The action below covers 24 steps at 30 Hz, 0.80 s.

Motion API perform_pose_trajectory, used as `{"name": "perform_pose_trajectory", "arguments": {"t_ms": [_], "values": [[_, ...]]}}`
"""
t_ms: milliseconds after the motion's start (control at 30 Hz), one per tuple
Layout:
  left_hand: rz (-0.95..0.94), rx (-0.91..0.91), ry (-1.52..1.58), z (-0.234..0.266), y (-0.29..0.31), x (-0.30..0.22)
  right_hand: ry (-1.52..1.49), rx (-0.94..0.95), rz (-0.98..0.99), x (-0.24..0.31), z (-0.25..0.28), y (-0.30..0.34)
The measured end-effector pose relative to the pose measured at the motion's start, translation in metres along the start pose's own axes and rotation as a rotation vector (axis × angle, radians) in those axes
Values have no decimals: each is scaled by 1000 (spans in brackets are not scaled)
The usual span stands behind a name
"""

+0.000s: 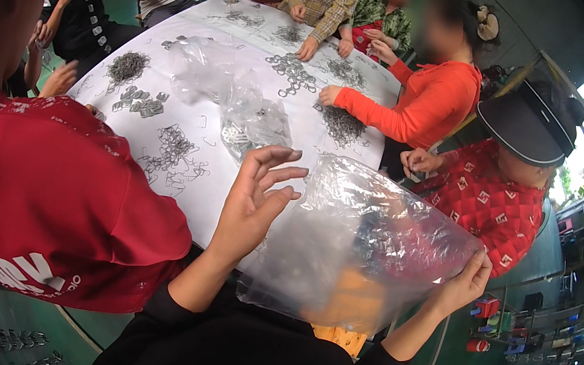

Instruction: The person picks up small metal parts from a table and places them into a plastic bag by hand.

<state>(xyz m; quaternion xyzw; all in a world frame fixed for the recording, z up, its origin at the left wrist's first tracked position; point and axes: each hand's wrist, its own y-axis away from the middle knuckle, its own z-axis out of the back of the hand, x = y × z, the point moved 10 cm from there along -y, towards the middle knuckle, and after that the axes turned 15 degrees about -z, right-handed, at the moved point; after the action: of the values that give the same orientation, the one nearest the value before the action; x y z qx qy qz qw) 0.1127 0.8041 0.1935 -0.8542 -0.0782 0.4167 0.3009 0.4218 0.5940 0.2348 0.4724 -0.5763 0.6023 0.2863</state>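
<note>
A large clear plastic bag (394, 214) spreads in front of me, over the near edge of the white table. My right hand (466, 280) pinches its right corner and holds it up. Just left of the bag, my left hand (261, 191) is raised with fingers apart and nothing in it. Beyond that hand, a second clear bag (252, 119) lies crumpled on the table, with small pale pieces inside. A loose heap of bent wire hooks (174, 152) lies to the left of my left hand.
Several people sit around the white table (189, 109). A person in a red shirt (60, 199) is close on my left; one in a patterned red top (496, 196) is on my right. More wire piles (343, 126) and small clear pieces (140, 102) lie on the table. An orange stool (342, 337) shows below the bag.
</note>
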Motion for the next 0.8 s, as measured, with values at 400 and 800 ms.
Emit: {"name": "perform_pose_trajectory", "arguments": {"t_ms": [400, 800], "values": [[20, 41, -351, 5, -35, 22, 4, 70, 2, 0, -31, -1], [676, -123, -235, 53, 35, 120, 76, 62, -48, -44, -32, 14]]}}
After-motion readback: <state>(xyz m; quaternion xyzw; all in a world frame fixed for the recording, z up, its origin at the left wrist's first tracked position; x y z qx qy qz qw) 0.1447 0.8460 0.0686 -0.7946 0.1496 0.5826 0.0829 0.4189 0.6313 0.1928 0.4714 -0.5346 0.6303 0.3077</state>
